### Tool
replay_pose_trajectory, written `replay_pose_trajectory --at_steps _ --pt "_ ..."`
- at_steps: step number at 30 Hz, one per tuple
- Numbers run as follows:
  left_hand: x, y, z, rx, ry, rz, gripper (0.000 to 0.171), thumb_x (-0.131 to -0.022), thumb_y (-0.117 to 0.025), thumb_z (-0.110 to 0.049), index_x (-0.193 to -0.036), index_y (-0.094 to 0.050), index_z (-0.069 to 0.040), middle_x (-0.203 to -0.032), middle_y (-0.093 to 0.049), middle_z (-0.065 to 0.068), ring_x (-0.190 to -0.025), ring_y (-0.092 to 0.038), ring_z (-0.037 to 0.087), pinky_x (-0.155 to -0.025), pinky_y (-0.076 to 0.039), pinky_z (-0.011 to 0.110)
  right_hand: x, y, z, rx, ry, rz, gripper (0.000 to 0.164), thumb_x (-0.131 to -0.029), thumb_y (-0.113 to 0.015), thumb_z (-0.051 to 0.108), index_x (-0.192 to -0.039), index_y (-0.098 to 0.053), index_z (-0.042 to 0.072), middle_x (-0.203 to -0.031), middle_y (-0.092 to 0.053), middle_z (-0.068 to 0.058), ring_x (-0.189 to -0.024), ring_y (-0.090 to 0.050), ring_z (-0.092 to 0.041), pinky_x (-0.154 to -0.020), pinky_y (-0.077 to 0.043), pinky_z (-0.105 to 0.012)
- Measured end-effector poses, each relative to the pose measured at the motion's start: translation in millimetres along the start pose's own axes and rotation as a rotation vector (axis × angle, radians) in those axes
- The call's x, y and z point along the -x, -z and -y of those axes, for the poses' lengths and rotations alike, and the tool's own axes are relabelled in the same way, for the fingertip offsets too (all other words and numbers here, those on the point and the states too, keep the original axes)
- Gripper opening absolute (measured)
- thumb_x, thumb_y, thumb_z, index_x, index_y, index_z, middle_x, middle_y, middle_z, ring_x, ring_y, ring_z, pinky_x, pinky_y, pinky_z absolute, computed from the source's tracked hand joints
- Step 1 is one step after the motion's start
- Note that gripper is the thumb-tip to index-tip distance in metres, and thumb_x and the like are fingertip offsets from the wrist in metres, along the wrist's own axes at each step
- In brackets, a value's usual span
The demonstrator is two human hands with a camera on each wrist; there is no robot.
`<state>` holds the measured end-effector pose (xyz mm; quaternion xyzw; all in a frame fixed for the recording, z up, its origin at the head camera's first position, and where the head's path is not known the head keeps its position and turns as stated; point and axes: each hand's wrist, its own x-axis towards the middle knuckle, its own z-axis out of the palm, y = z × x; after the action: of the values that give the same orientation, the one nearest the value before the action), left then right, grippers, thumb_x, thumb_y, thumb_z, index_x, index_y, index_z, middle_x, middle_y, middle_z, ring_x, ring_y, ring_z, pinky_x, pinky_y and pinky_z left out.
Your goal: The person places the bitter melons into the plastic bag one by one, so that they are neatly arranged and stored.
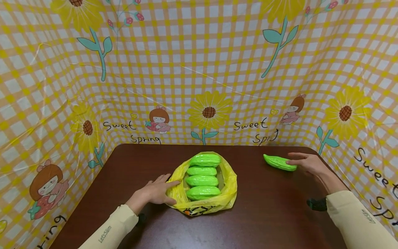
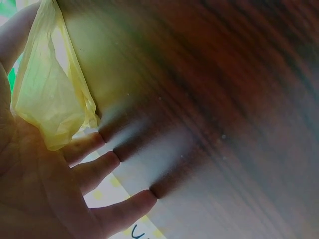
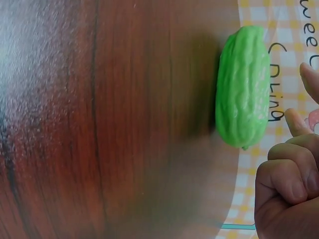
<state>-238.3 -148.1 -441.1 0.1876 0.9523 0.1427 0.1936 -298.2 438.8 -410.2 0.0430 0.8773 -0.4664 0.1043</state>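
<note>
A yellow plastic bag (image 1: 228, 199) with its mouth spread wide sits on the table. Several bright green bitter melons (image 1: 202, 180) lie stacked in a row inside it. My left hand (image 1: 158, 191) rests against the bag's left side, fingers spread; in the left wrist view its fingertips (image 2: 152, 195) are down at the tabletop beside a fold of yellow plastic. One more bitter melon (image 3: 242, 89) lies loose on the table to the right. By its right end is my right hand (image 1: 308, 166), thumb and index finger extended and apart, the other fingers curled in, holding nothing.
The dark brown wooden table (image 1: 248, 221) has rounded far corners. A checked cloth (image 1: 174, 69) printed with sunflowers hangs close behind the table and along both sides.
</note>
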Motion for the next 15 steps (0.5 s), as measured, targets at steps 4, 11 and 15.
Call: replay_pose_trajectory --at_steps 4,11,15 --pt "1.0 -0.8 0.6 0.004 0.003 0.0 0.078 -0.088 -0.075 -0.048 -0.156 -0.039 -0.032 -0.168 -0.017 0.015 -0.155 -0.016 0.037 -0.113 -0.018 0.071 -2 1 -8 -0.019 0.007 0.012 0.084 -0.093 -0.072 0.039 -0.155 -0.033 -0.003 -0.044 -0.03 0.013 -0.041 -0.02 -0.009 -0.043 -0.032 -0.033" --pt "-0.8 -1.0 -0.1 -0.008 -0.008 -0.015 0.079 -0.087 -0.074 -0.05 -0.156 -0.039 -0.033 -0.168 -0.017 0.014 -0.155 -0.016 0.036 -0.113 -0.018 0.071 -6 6 -19 -0.01 0.007 0.0 0.087 -0.091 -0.074 0.04 -0.155 -0.034 -0.002 -0.045 -0.031 0.014 -0.044 -0.016 -0.011 -0.043 -0.031 -0.032" --pt "-1.8 -1.2 -0.1 -0.023 -0.007 -0.028 0.079 -0.087 -0.075 -0.05 -0.156 -0.04 -0.033 -0.167 -0.018 0.014 -0.154 -0.017 0.036 -0.114 -0.019 0.07 -8 7 -22 0.038 0.002 -0.006 0.088 -0.091 -0.073 0.043 -0.156 -0.033 -0.001 -0.048 -0.037 0.016 -0.044 -0.018 -0.009 -0.044 -0.033 -0.031"
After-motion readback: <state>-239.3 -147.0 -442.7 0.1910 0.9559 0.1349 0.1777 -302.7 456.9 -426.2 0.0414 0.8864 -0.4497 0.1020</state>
